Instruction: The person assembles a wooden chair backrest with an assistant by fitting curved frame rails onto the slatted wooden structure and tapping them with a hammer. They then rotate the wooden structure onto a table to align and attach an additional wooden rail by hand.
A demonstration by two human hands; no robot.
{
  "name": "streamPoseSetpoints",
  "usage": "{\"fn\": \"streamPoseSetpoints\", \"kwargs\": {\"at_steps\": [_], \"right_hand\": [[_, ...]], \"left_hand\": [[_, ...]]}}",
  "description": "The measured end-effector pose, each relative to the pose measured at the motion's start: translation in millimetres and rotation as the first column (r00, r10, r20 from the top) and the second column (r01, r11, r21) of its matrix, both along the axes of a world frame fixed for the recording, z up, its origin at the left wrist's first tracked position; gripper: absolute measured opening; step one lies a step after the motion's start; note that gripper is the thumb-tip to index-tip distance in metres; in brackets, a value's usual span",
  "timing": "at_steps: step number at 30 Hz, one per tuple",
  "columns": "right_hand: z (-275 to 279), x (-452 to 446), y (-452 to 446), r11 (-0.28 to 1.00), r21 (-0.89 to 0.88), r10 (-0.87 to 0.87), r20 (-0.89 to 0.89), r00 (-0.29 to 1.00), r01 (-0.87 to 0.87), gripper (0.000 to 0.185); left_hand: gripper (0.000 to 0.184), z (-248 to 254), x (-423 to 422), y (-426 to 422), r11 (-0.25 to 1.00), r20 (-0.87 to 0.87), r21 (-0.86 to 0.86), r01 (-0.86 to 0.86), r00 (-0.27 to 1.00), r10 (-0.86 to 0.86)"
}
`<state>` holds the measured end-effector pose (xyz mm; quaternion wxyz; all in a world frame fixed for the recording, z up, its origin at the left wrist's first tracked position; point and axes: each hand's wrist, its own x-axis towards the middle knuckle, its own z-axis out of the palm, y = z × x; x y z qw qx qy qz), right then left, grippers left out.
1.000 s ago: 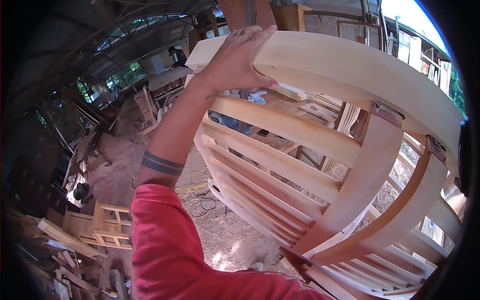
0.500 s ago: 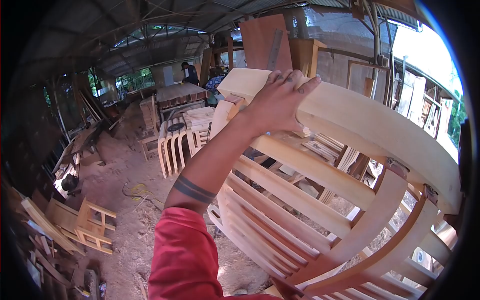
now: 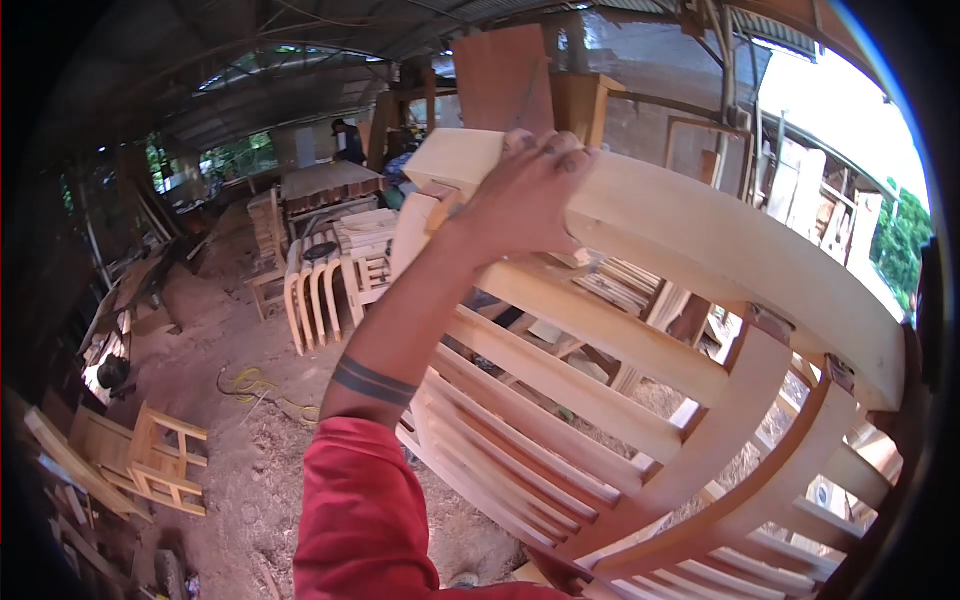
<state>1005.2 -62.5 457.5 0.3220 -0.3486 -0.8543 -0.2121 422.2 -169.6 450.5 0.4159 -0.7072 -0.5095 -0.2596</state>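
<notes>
My left hand [image 3: 530,195] is closed over the thick, pale top rail [image 3: 690,215] near its left end. Its fingers lie over the upper face, and the thumb is on the near side. The rail belongs to a slatted wooden furniture frame [image 3: 600,420], which is tilted and fills the lower right. Long slats run between its curved uprights [image 3: 735,420]. Brackets or joints show where the uprights meet the rail. I cannot see my right hand; a dark reddish shape at the right edge is too shadowed to make out.
Several curved wooden pieces [image 3: 320,280] stand beside stacked timber [image 3: 370,230]. A small wooden chair-like frame [image 3: 170,460] lies at lower left. A yellow cord [image 3: 250,385] is on the dusty floor. Behind, another person [image 3: 348,142] is near a large wooden slab [image 3: 330,182].
The rail, frame and surroundings have shifted left in view, with my left hand still on the rail. Its index finger, stretched out before, is now drawn in beside the others.
</notes>
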Motion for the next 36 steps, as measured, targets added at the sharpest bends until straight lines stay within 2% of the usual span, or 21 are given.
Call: {"fn": "streamPoseSetpoints", "kwargs": {"at_steps": [1, 4, 5, 7, 9, 11, 13, 17, 18, 20, 21, 23, 25, 30, 31, 32, 33, 34, 35, 36], "right_hand": [[-15, 30, 11, 0.990, -0.037, 0.129, -0.115, 0.985, -0.134, 0.118], [0, 5, -24, 0.986, -0.148, -0.082, -0.063, 0.995, 0.072, 0.119], [6, -8, -36, 0.985, -0.146, -0.103, -0.040, 0.994, 0.096, 0.120], [17, -50, -56, 0.993, -0.074, -0.096, -0.008, 0.995, 0.095, 0.094], [27, -108, -86, 0.993, 0.118, -0.044, 0.092, 0.995, 0.033, 0.067], [30, -159, -118, 0.937, 0.347, -0.043, 0.220, 0.974, -0.037, 0.041], [28, -191, -138, 0.881, 0.467, -0.073, 0.299, 0.951, -0.080, 0.016], [41, -187, -156, 0.848, 0.524, -0.152, 0.386, 0.910, -0.080, 0.020], [30, -139, -126, 0.939, 0.345, -0.119, 0.280, 0.953, 0.016, 0.047], [7, -44, -68, 0.990, -0.021, -0.139, -0.024, 0.990, 0.139, 0.106], [8, -45, -65, 0.987, -0.038, -0.160, -0.044, 0.986, 0.159, 0.111], [7, -44, -68, 0.973, -0.087, -0.220, -0.071, 0.973, 0.214, 0.109], [5, -44, -68, 0.978, -0.050, -0.206, -0.048, 0.977, 0.204, 0.109], [4, -40, -71, 0.974, -0.031, -0.224, -0.080, 0.971, 0.222, 0.106], [5, -44, -75, 0.973, -0.044, -0.230, -0.083, 0.970, 0.227, 0.105], [6, -45, -77, 0.974, -0.054, -0.224, -0.087, 0.971, 0.220, 0.104], [11, -41, -73, 0.981, -0.141, -0.147, -0.076, 0.986, 0.135, 0.102], [13, -41, -75, 0.973, -0.179, -0.161, -0.063, 0.985, 0.148, 0.106], [11, -37, -72, 0.973, -0.175, -0.169, -0.084, 0.982, 0.152, 0.108], [7, -31, -66, 0.975, -0.173, -0.155, -0.101, 0.983, 0.136, 0.111]], "left_hand": [[0.088, 4, 4, -3, 0.998, 0.017, -0.052, 0.021, 1.000, -0.020], [0.085, 0, 1, 8, 0.991, -0.078, 0.095, 0.095, 0.993, -0.088], [0.087, 2, 6, 5, 0.997, -0.075, 0.061, 0.038, 0.997, -0.033], [0.084, 1, 12, 4, 0.997, -0.019, 0.069, 0.029, 0.999, -0.028], [0.083, 2, 18, 1, 0.999, 0.000, 0.050, 0.019, 1.000, -0.019], [0.083, -1, 14, 0, 0.998, -0.001, 0.052, 0.026, 1.000, -0.026], [0.084, -3, 15, -1, 0.999, 0.008, 0.047, 0.024, 1.000, -0.024], [0.084, -3, 13, 1, 0.998, -0.024, 0.057, 0.039, 0.999, -0.038], [0.084, -4, 12, 2, 0.996, -0.035, 0.070, 0.050, 0.998, -0.048], [0.084, -6, 9, 1, 0.996, -0.046, 0.084, 0.033, 0.999, -0.029], [0.083, -5, 9, 1, 0.996, -0.049, 0.086, 0.011, 0.999, -0.007], [0.084, -4, 11, 5, 0.997, -0.037, 0.070, 0.018, 0.999, -0.015], [0.084, -4, 12, 2, 0.997, 0.005, 0.026, 0.067, 0.998, -0.067], [0.090, -2, 12, -3, 1.000, -0.032, 0.017, -0.014, 0.999, 0.015], [0.092, -3, 15, -3, 0.999, -0.042, 0.008, -0.051, 0.998, 0.052], [0.093, -3, 19, -2, 1.000, -0.031, 0.001, -0.009, 0.999, 0.009], [0.093, -2, 20, -2, 1.000, -0.018, -0.004, 0.018, 1.000, -0.018], [0.094, -2, 18, -7, 1.000, -0.004, -0.008, 0.025, 1.000, -0.025], [0.094, -2, 21, -16, 0.999, 0.010, -0.019, -0.033, 0.999, 0.034], [0.092, -6, 14, -28, 0.994, 0.194, -0.013, 0.109, 0.975, -0.104]]}}
